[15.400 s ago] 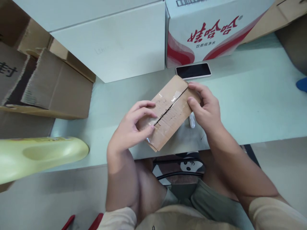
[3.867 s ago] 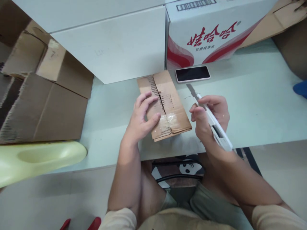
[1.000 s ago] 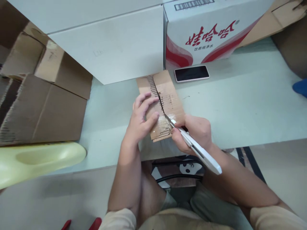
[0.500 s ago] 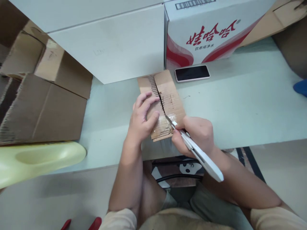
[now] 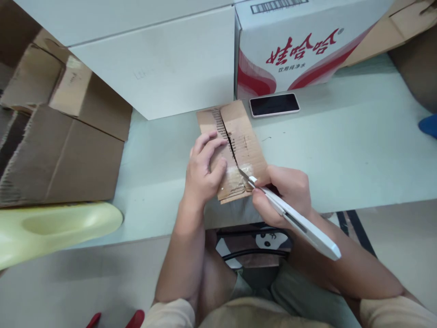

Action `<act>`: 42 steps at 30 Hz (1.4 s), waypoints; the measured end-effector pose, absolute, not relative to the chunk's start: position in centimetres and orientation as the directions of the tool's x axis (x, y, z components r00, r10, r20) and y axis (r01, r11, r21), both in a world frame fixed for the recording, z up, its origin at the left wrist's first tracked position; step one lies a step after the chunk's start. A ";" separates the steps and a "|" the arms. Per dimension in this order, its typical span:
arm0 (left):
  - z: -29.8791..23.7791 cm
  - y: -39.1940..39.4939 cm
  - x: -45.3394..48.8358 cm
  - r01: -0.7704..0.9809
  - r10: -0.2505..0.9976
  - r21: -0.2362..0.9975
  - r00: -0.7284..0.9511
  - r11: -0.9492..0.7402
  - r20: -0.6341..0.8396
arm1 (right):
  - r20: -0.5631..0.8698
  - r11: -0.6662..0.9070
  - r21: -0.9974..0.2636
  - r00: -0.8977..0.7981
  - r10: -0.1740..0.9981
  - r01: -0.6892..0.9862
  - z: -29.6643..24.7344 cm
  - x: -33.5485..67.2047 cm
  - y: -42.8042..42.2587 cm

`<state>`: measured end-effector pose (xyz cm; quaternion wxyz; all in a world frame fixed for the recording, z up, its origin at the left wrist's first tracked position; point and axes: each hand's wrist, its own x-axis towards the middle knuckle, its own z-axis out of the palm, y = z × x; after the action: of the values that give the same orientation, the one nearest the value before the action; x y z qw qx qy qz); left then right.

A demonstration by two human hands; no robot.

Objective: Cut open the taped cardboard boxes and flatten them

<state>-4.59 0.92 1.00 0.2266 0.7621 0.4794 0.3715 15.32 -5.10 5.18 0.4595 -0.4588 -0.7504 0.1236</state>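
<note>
A flat piece of brown cardboard (image 5: 244, 132) lies on the pale table in front of me, with a dark slit running along its length. My left hand (image 5: 206, 168) rests on the cardboard's left part, fingers spread and pressing down. In my right hand (image 5: 287, 191) is a white utility knife (image 5: 300, 223), its blade out. The blade tip touches the cardboard at the near end of the slit, by a strip of clear tape (image 5: 232, 180). The palm side of my right hand is hidden.
Beyond the cardboard lies a phone (image 5: 275, 105), in front of a white and red carton (image 5: 290, 54) and a large white box (image 5: 164, 68). Brown cardboard boxes (image 5: 85, 155) stand at left, above a yellow-green plastic object (image 5: 68, 228). The table's near edge runs below my hands.
The knife and my right hand have moved slightly toward me and to the right, with the blade tip lower along the slit. My left hand stays on the cardboard, almost unmoved.
</note>
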 end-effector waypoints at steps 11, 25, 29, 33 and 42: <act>1.0 1.0 -4.5 0.564 0.904 0.706 0.252 -0.428 0.346 | 0.562 0.551 -0.654 -0.154 0.812 0.519 5.3 15.7 -5.2; 1.0 1.0 -4.7 0.582 0.906 0.695 0.269 -0.422 0.326 | 0.511 0.496 -0.753 -0.090 0.855 0.432 4.9 15.8 -5.6; 0.9 1.0 -4.7 0.583 0.910 0.699 0.266 -0.414 0.317 | 0.477 0.464 -0.791 -0.075 0.876 0.399 4.9 16.0 -5.5; 0.8 1.1 -4.7 0.561 0.902 0.707 0.258 -0.432 0.346 | 0.443 0.427 -0.821 -0.050 0.895 0.378 5.0 16.2 -5.5; 0.5 1.3 -4.8 0.539 0.902 0.724 0.246 -0.431 0.354 | 0.470 0.461 -0.859 -0.017 0.883 0.221 4.9 17.0 -6.0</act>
<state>-4.84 1.30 0.55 0.2361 0.7530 0.4783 0.3851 17.04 -5.96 4.86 0.5573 -0.4256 -0.6481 0.2970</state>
